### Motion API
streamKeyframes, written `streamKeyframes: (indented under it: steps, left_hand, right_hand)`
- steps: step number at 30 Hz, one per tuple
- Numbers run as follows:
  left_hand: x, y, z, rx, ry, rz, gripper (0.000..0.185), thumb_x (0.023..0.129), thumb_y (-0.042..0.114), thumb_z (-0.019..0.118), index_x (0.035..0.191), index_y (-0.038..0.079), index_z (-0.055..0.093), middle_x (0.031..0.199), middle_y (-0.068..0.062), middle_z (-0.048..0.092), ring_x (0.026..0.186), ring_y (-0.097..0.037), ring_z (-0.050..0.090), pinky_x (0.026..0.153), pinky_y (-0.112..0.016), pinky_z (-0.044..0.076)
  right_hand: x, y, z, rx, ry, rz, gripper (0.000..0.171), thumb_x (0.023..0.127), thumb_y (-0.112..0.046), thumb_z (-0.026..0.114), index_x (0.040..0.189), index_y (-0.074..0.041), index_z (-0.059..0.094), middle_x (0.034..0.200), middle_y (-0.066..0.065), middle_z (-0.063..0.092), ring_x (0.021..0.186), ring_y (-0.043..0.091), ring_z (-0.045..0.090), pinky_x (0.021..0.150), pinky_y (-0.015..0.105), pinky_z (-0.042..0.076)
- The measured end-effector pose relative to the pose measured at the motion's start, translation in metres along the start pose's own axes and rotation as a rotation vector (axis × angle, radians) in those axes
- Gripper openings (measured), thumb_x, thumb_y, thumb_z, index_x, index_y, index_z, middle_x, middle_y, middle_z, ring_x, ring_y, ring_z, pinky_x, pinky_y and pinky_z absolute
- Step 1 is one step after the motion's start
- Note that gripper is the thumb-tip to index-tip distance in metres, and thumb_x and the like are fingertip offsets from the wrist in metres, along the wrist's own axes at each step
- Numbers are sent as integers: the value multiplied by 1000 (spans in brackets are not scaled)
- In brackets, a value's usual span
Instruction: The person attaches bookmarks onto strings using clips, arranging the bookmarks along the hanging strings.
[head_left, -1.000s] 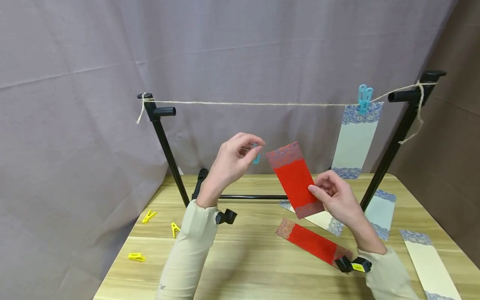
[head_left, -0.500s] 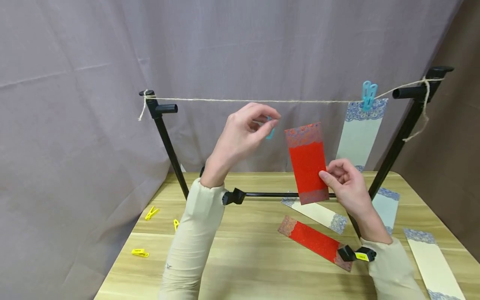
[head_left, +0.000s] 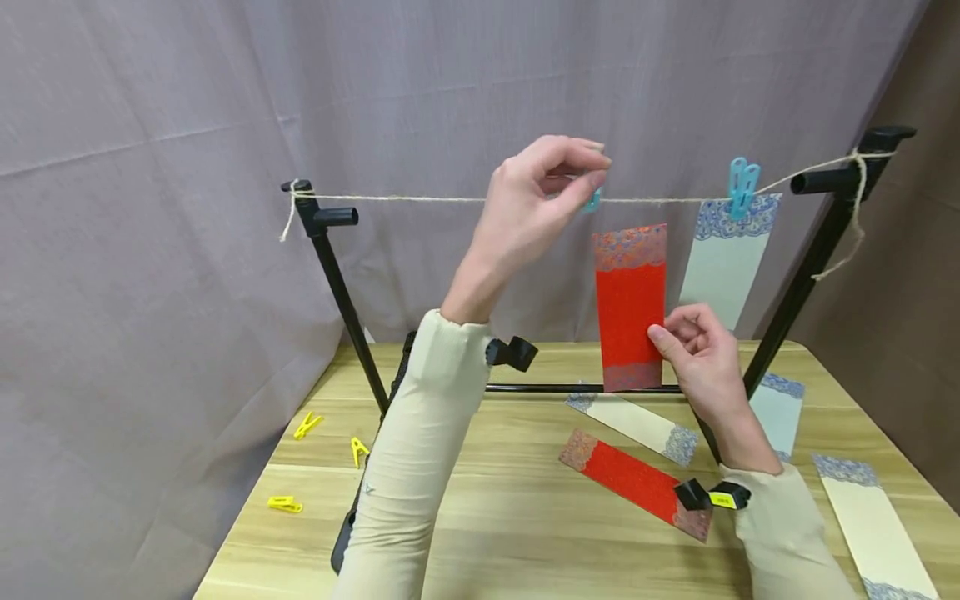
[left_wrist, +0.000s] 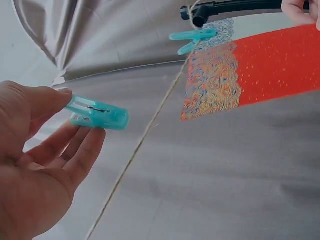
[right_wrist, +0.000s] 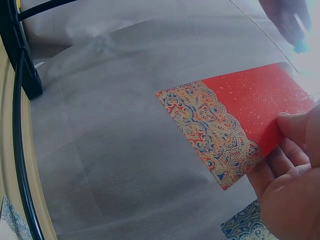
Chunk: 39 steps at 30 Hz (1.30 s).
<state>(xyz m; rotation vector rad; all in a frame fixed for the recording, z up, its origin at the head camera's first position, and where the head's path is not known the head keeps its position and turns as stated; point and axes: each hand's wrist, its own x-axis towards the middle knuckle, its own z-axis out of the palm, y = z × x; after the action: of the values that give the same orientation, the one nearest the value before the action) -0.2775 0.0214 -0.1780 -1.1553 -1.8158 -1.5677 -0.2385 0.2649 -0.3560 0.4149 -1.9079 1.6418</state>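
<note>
while the left hand sits upper centre of the head view, pinching a teal clothespin right at the twine line, the right hand is lower and to the right, thumb and fingers gripping the red patterned strip by its lower right edge. the strip stands upright, long axis vertical, w/ its patterned top edge just below the twine and slightly right of the pin; so the pin is above and a bit left of where the strip's top meets the line, and the left hand is the nearer one to that spot. in the left wrist view the pin lies between thumb and fingers, its nose pointing toward the twine but apart from it; its jaws look closed, though that's hard to tell at this angle. a second teal pin already clips a pale blue-bordered strip farther right, next to the black stand post. more strips, incl. another red one, lie flat on the wooden table, lower right; yellow pins at lower left.
</note>
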Motion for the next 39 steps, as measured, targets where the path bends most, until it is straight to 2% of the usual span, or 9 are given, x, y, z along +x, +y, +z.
streamKeyframes:
  steps: [4, 8, 16, 22, 26, 33, 39]
  left_hand:
    - [9, -2, 10, 5, -12, -103, 14, 91, 3, 67, 104, -1, 71, 117, -10, 68, 95, -12, 68, 87, -14, 52]
    - [17, -4, 20, 40, -35, -142, 13, 92, 4, 66, 103, 1, 71, 115, -7, 68, 93, -8, 68, 85, -10, 51]
    - [26, -6, 34, 125, -98, -145, 9, 93, 7, 65, 100, 6, 71, 111, -3, 72, 88, -2, 67, 82, -7, 49]
    - [34, 2, 39, 247, -149, -170, 8, 95, 12, 64, 99, 13, 71, 106, 5, 73, 84, 1, 65, 79, -6, 46]
    - [41, 6, 42, 318, -172, -189, 8, 96, 13, 62, 98, 15, 70, 104, 7, 73, 83, 2, 64, 76, -7, 45]
    - [46, 6, 46, 348, -139, -180, 8, 96, 12, 62, 95, 14, 69, 101, 8, 72, 78, 0, 59, 72, -8, 44]
    - [47, 9, 49, 337, -148, -166, 7, 96, 13, 62, 95, 13, 69, 100, 7, 72, 77, 0, 58, 72, -8, 43]
  right_hand:
    - [1, 2, 1, 33, 23, 17, 15, 90, 3, 66, 96, -7, 58, 75, -9, 65, 49, 10, 32, 44, 27, 22]
    - [4, 2, 2, 111, 64, 20, 17, 89, 7, 65, 95, -7, 58, 73, -8, 65, 50, 10, 32, 48, 23, 27]
    - [8, 2, 2, 177, 100, 26, 19, 87, 10, 64, 93, -7, 58, 71, -5, 65, 49, 11, 31, 48, 21, 28]
    - [12, 2, 3, 219, 114, 17, 17, 86, 7, 68, 93, -7, 59, 74, -4, 68, 50, 9, 36, 50, 16, 34]
    - [15, 2, 5, 232, 97, 9, 20, 87, 10, 65, 94, -8, 59, 76, -4, 69, 51, 9, 38, 51, 16, 35]
    - [16, 2, 6, 260, 101, 9, 19, 87, 9, 66, 93, -8, 59, 75, -3, 69, 51, 9, 36, 51, 15, 35]
    - [13, 2, 5, 245, 102, 19, 21, 88, 11, 63, 93, -9, 59, 75, -5, 69, 51, 10, 34, 50, 17, 32]
